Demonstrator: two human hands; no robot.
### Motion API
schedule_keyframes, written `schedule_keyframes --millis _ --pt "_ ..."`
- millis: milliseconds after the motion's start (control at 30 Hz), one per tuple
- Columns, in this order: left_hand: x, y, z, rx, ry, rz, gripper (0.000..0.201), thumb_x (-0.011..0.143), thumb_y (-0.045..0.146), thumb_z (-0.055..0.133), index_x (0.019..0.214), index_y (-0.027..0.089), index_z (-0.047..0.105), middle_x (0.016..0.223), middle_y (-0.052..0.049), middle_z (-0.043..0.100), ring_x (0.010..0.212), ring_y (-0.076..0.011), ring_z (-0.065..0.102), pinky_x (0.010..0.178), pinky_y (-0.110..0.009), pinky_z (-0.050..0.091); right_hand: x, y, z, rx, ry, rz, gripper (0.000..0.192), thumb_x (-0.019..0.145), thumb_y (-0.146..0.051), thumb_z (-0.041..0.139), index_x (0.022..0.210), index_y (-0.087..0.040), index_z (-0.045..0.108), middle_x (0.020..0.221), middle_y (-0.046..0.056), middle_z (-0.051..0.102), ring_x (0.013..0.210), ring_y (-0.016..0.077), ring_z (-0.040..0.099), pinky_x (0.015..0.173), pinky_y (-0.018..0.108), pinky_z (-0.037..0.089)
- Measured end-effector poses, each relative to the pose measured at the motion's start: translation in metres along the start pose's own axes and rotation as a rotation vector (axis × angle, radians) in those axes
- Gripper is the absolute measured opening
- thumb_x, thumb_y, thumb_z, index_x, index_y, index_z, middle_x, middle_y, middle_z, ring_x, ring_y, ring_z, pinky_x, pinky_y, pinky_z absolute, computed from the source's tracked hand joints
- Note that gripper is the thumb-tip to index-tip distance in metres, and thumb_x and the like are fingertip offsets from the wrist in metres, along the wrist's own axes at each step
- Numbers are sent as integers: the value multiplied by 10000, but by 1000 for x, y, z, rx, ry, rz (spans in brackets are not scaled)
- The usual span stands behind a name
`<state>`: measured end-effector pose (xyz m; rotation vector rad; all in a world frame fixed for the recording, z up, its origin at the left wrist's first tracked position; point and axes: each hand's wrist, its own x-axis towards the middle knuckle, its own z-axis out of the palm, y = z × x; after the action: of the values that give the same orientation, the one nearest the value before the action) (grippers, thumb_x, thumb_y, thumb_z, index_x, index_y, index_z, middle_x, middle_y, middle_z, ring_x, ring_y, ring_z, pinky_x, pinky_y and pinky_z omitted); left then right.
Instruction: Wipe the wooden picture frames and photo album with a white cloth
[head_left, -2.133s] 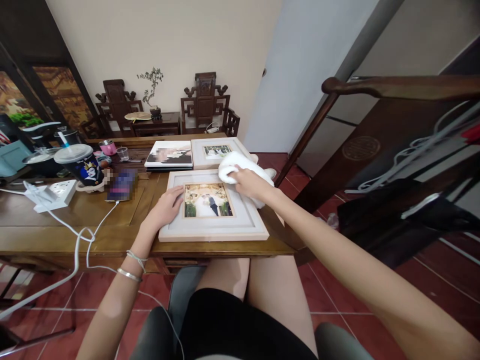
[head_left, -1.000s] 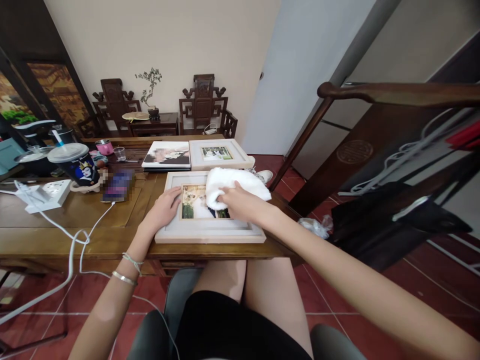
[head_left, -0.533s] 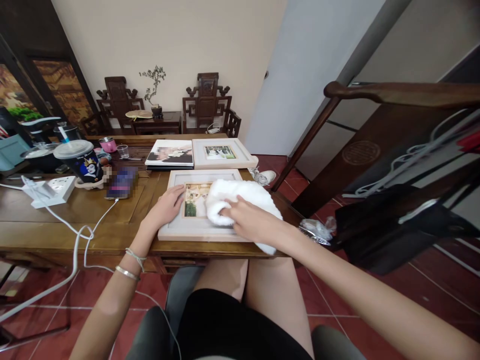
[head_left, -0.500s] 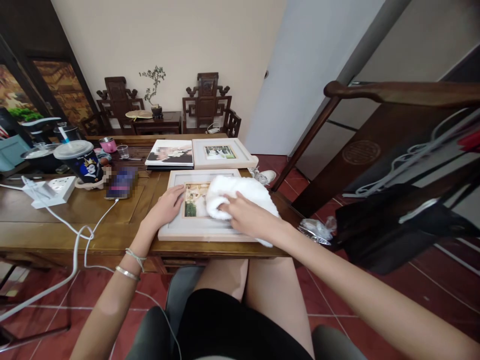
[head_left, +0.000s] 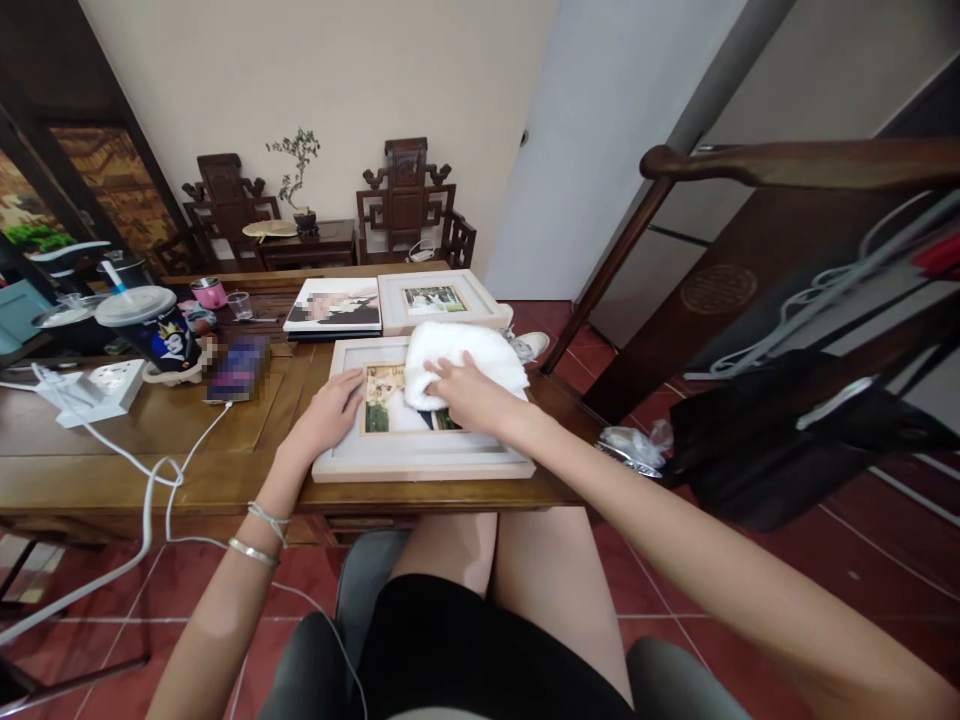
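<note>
The right hand (head_left: 469, 395) is pressing down on a white cloth (head_left: 461, 358), fingers spread flat over its near edge rather than curled around it — no pinch is showing. The cloth is lying bunched across the upper right part of a picture frame (head_left: 420, 460), covering most of the photo under the glass, just left of the middle of the frame of view. The left hand (head_left: 326, 415) is resting open on the left border of that same picture frame, fingers loosely spread and thumb pointing toward the photo, holding nothing. The picture frame is lying flat near the front edge of a wooden table (head_left: 150, 440).

Just behind it, toward the upper middle, a smaller frame (head_left: 435, 300) is lying flat, and a photo album (head_left: 334, 305) is sitting beside it on the left, the two touching or nearly so. Further left a phone (head_left: 238, 368) is lying on the table with a white cable (head_left: 161, 480) trailing off the front edge. In the left part of the view a tall dark cup (head_left: 154, 325) with a lid and straw is standing beside a white power strip (head_left: 94, 388) — a pink cup (head_left: 208, 292) is sitting behind them. Two carved chairs are standing against the far wall at upper middle. On the right a dark wooden rail (head_left: 787, 165) is crossing the view.
</note>
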<state>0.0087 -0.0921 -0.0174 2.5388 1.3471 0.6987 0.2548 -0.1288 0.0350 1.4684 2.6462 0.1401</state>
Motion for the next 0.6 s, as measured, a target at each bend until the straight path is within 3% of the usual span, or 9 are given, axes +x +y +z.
schedule_keyframes --millis 100,200,333,467,600 --pt "0 1 0 3 -13 -22 468 970 282 384 1364 100 558 1470 -155 518 1392 -260 455 1175 -446 359 -34 -11 -21 80 -118 -63 547 710 103 419 1108 -136 709 1345 190 596 1259 313 529 1076 480 336" --pt "-1 2 1 -4 -16 -40 458 977 294 385 1368 128 557 1479 -141 511 1395 -255 453 1168 -452 366 -61 -22 -44 172 -247 -94 501 701 95 447 1010 -185 725 1034 112 709 1030 254 634 866 306 423" --pt "-2 3 1 -25 -17 -50 460 984 313 380 1368 133 558 1481 -141 509 1399 -257 446 1169 -456 363 -73 -31 -54 214 -222 -76 442 698 83 471 946 -185 720 892 89 690 886 225 638 681 254 377" --pt "-2 2 1 -23 -17 -48 457 980 305 380 1371 149 557 1485 -133 506 1398 -263 446 1165 -475 365 -54 -24 -30 219 -126 -91 485 720 89 454 1042 -169 709 1016 113 703 940 227 649 740 266 411" --pt "-2 1 1 -22 -17 -44 460 972 305 392 1362 135 565 1477 -143 513 1392 -267 453 1166 -466 365 -16 -2 -4 120 42 -48 600 714 147 413 1185 -126 667 1363 192 580 1229 268 562 1028 386 377"
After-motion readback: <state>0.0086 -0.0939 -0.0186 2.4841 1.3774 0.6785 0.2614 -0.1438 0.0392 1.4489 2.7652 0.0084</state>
